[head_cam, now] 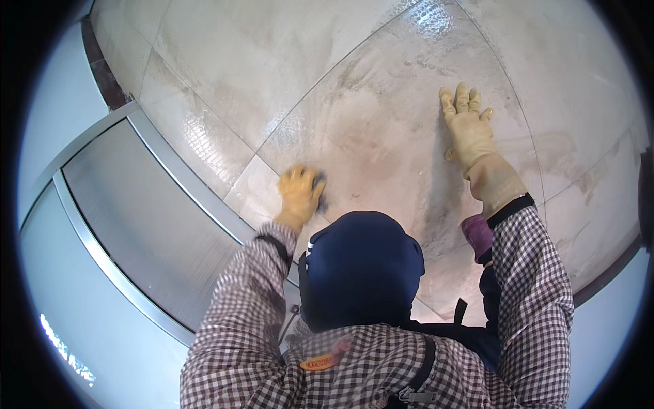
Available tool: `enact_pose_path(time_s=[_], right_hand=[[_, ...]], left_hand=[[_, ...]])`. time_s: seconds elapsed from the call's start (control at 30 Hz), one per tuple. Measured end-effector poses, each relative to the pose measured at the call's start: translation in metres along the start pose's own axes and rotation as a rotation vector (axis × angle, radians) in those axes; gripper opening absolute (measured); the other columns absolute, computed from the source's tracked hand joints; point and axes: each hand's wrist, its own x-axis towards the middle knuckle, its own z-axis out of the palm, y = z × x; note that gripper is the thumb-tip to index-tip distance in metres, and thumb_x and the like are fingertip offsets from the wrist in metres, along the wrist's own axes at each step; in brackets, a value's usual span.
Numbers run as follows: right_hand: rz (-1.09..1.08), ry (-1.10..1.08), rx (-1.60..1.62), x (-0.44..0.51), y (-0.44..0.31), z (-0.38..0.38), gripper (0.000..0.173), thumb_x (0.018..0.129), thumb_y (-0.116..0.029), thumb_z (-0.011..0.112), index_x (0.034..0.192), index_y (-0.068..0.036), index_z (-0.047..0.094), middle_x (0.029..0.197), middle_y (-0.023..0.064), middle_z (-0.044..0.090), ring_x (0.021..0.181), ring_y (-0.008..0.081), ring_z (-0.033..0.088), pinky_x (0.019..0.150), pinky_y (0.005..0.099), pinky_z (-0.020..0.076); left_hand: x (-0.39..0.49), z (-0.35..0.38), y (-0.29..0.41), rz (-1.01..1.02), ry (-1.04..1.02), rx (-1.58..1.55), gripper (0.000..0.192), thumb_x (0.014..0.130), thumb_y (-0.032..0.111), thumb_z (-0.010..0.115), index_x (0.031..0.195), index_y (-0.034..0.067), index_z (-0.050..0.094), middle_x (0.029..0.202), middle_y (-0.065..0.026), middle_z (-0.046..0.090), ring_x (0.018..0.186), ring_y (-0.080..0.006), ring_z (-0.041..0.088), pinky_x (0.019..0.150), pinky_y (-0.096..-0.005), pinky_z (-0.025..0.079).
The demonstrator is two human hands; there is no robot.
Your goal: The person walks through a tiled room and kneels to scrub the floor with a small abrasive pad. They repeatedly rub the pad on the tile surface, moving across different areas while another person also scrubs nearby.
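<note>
My left hand [300, 193], in an orange-yellow rubber glove, is curled over a small dark pad [322, 193] on the tiled floor [373, 138]. The pad is blurred and mostly hidden, so its exact kind is unclear. Farther right, my right hand [467, 120] wears a pale yellow rubber glove. Its fingers are spread, and it holds nothing; it appears to rest on the floor. Brown smears and wet, foamy patches mark the tiles. Black bands circle both cuffs of my checked sleeves.
A metal-framed panel [158, 214] borders the floor at left. Dark baseboards run along the left wall [104, 76] and right wall [608, 281]. A rounded navy cloth form [363, 266] fills the lower middle. Beside my right sleeve is a purple glove-like item [477, 236], partly hidden.
</note>
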Motion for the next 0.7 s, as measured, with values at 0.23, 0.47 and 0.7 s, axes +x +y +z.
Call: enact_pose_path(time_s=[0.23, 0.47, 0.7], right_hand=[[-0.083, 0.059, 0.053, -0.005, 0.016, 0.009, 0.143, 0.066, -0.004, 0.1, 0.18, -0.026, 0.018, 0.189, 0.0152, 0.01, 0.173, 0.0435, 0.013, 0.133, 0.0713, 0.0255], [0.171, -0.078, 0.154, -0.011, 0.024, 0.013, 0.148, 0.065, 0.005, 0.098, 0.181, -0.032, 0.015, 0.19, 0.0132, 0.007, 0.173, 0.0428, 0.008, 0.135, 0.0671, 0.0252], [0.154, -0.067, 0.15, -0.005, 0.019, 0.006, 0.153, 0.062, 0.011, 0.096, 0.18, -0.038, 0.013, 0.19, 0.0094, 0.003, 0.174, 0.0404, 0.006, 0.135, 0.0701, 0.0245]], left_hand=[[0.249, -0.08, 0.11, 0.118, 0.134, -0.019, 0.037, 0.101, 0.038, 0.074, 0.133, 0.02, 0.075, 0.127, -0.0131, 0.073, 0.122, -0.0384, 0.063, 0.103, -0.0547, 0.05], [0.02, -0.006, 0.022, 0.4, -0.327, 0.155, 0.04, 0.1, 0.034, 0.069, 0.14, 0.032, 0.07, 0.155, -0.0094, 0.062, 0.145, -0.0419, 0.052, 0.118, -0.0603, 0.042], [0.238, -0.065, 0.085, 0.171, 0.167, -0.005, 0.03, 0.101, 0.037, 0.072, 0.128, 0.024, 0.077, 0.129, -0.0137, 0.07, 0.12, -0.0372, 0.063, 0.102, -0.0544, 0.049]])
